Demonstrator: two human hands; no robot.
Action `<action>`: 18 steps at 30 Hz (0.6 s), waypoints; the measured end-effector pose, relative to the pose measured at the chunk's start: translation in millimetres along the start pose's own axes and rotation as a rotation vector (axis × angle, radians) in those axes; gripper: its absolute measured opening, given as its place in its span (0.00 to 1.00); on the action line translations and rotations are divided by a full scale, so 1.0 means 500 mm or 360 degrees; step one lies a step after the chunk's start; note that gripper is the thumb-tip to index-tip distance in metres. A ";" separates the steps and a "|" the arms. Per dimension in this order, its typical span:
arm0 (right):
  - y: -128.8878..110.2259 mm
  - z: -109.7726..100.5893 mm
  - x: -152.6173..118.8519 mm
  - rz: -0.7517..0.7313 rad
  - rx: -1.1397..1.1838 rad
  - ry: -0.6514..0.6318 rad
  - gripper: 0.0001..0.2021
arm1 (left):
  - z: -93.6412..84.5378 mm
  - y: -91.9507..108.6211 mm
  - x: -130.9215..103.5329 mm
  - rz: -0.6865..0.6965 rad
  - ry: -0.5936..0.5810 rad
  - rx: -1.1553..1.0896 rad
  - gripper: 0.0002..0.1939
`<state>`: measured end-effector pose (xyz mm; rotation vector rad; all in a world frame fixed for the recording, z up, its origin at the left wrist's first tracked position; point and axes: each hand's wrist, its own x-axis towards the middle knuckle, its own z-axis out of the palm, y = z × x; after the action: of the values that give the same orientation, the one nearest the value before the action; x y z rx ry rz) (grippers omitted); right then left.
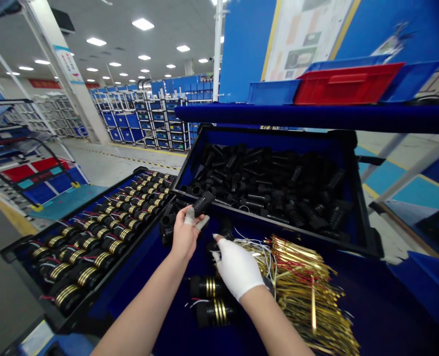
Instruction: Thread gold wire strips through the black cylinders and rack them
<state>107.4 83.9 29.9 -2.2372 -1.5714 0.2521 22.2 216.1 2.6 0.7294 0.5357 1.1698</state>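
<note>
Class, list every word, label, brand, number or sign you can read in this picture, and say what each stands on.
None can be read.
Pillar sign: reddish characters, too blurred.
Red banner in the background: too small.
Large sheet at upper right: print and pictures, too blurred.
Black tube in the left hand: no readable marking.

Cylinders (102, 232) in tray (106, 277), left; tubes (264, 184) in bin (289, 227), behind; strips (304, 287) (before bin) right.
</note>
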 end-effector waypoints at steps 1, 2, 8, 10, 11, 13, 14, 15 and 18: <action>-0.005 -0.014 -0.010 0.0010 0.0039 0.0044 0.17 | 0.004 0.009 -0.001 -0.0061 -0.0026 -0.0034 0.20; -0.008 -0.032 -0.023 0.0011 0.0105 0.0108 0.14 | 0.008 0.016 -0.005 -0.0139 -0.0051 -0.0067 0.19; 0.020 -0.118 -0.122 0.0204 0.1176 0.0469 0.13 | 0.035 0.040 -0.083 -0.0748 -0.0105 -0.0263 0.29; 0.044 -0.112 -0.159 0.0411 0.1423 0.0415 0.16 | 0.045 0.041 -0.129 -0.1100 -0.0192 -0.0440 0.32; 0.055 -0.104 -0.178 0.0484 0.1493 0.0393 0.17 | 0.050 0.039 -0.155 -0.1310 -0.0277 -0.0518 0.32; 0.074 -0.086 -0.213 0.0548 0.1520 0.0378 0.16 | 0.061 0.033 -0.206 -0.1624 -0.0434 -0.0495 0.31; 0.081 -0.077 -0.229 0.0557 0.1500 0.0372 0.16 | 0.066 0.028 -0.229 -0.1668 -0.0463 -0.0397 0.30; 0.085 -0.070 -0.243 0.0558 0.1475 0.0358 0.15 | 0.070 0.021 -0.249 -0.1656 -0.0465 -0.0279 0.30; 0.091 -0.060 -0.274 0.0569 0.1402 0.0370 0.15 | 0.079 0.000 -0.294 -0.1456 -0.0441 0.0029 0.32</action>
<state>109.0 -63.3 27.6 -1.7175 -0.7029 0.6163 4.6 67.1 29.7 0.5452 0.5532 0.2086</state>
